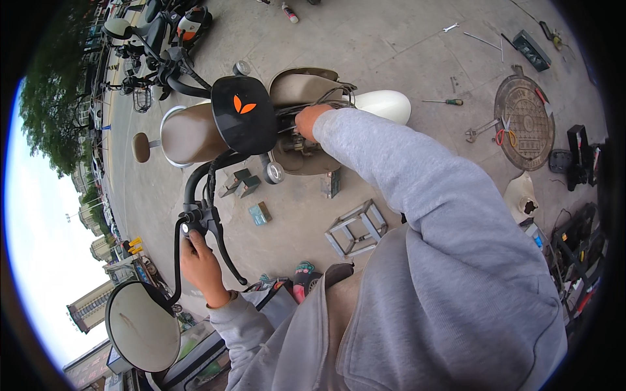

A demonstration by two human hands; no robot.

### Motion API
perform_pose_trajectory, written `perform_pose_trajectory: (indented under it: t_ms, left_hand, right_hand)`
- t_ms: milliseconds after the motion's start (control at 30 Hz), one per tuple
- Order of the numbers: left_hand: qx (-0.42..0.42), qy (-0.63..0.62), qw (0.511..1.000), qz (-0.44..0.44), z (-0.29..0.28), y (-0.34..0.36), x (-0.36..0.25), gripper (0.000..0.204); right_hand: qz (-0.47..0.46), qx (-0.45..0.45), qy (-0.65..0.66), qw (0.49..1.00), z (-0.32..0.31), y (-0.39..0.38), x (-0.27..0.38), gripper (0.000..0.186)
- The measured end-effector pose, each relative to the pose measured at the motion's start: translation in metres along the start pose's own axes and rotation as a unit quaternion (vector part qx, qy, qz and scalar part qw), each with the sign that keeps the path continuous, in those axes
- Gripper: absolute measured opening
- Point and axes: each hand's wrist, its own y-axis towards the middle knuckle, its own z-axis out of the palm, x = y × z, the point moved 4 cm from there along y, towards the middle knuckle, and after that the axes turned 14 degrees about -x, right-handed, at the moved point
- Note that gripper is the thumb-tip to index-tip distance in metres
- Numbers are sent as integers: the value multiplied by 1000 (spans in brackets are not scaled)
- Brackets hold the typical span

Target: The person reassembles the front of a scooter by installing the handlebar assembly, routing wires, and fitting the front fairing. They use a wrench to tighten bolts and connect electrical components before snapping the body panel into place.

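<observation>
**Hands on a scooter's handlebar and wiring, out on the pavement**

A paved yard of grey concrete slabs, with tools scattered about: a screwdriver, a spanner, red-handled pliers lying on a round manhole cover, and a small metal frame stand on the ground.

An electric scooter stands directly below the person, its long axis running across the picture from the white front mudguard at the right towards the brown seat at the left; the handlebar crosses it, top to bottom. The black display panel sits at the middle of the bar.

The left hand is clenched around the near handlebar grip, beside the brake lever and just above the round mirror. The right hand reaches into the opened front housing among the black cables; whether its fingers are gripping anything cannot be told.

The scooter looks heavy and stiff, best steadied by the grips. The cables are likely thin, pliable and easily strained, so should be held near their connectors.
</observation>
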Motion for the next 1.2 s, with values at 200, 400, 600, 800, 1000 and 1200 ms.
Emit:
perform_pose_trajectory:
  t_ms: [200,400,600,800,1000,1200]
  left_hand:
    - [-50,-40,998,-1,21,-5,39,45]
    - [-63,-82,993,55,74,18,121,38]
    - [-67,-162,979,100,121,44,174,50]
    - [-21,-133,989,59,122,45,172,66]
    - [-18,-121,992,11,88,30,141,41]
    - [11,-173,982,-73,59,17,117,36]
  right_hand:
    - [-12,-15,31,999,1,-4,-10,38]
    - [74,-41,153,985,43,-28,10,39]
    - [146,-73,238,957,79,-47,36,41]
    - [128,-113,179,969,81,-47,42,36]
    - [100,-97,88,986,81,-42,46,36]
    - [60,-98,-24,993,63,-34,35,38]
